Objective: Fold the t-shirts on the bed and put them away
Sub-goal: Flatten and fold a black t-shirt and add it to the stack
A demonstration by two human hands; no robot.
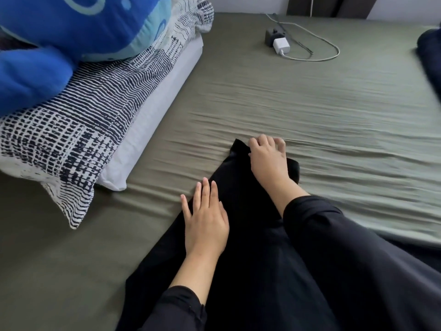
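Observation:
A black t-shirt [241,235] lies on the olive-green bed sheet [334,120] as a long narrow strip running away from me. My left hand [206,218] rests flat on the strip's left side, fingers straight. Farther up, my right hand [267,158] sits at the far end of the strip with its fingers curled over the cloth's top edge. Both forearms wear dark sleeves, and the right sleeve hides part of the shirt. A second dark garment [429,60] shows at the right edge of the bed.
A patterned navy-and-white pillow [83,120] lies on a white pillow [152,120] at the left, with a blue plush toy [71,32] on top. A dark box with a white charger [280,41] and a cable lies at the far middle of the bed.

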